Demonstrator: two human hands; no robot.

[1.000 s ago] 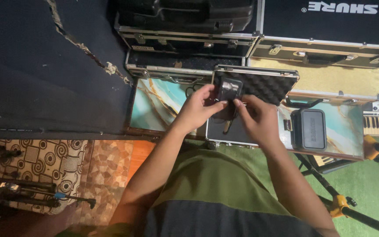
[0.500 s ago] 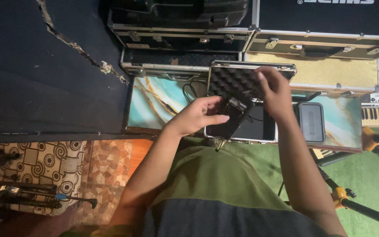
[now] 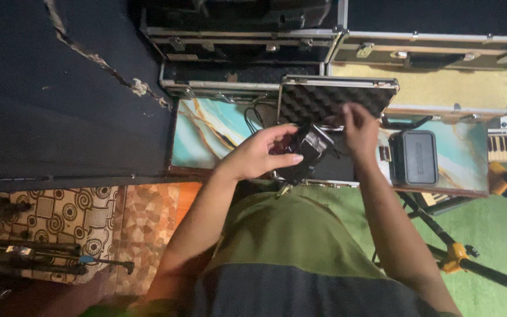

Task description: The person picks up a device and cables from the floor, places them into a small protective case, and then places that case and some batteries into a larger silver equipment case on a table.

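Our left hand (image 3: 259, 155) grips the black device (image 3: 307, 154); right hand (image 3: 359, 126), fingers pinched, reaches the foam case (image 3: 335, 97). Best keep device level.

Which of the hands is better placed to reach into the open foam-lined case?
Probably the right hand. It is free and hovers right by the open case with grey egg-crate foam. The left hand is busy: it holds the small black box-shaped device in front of the case.
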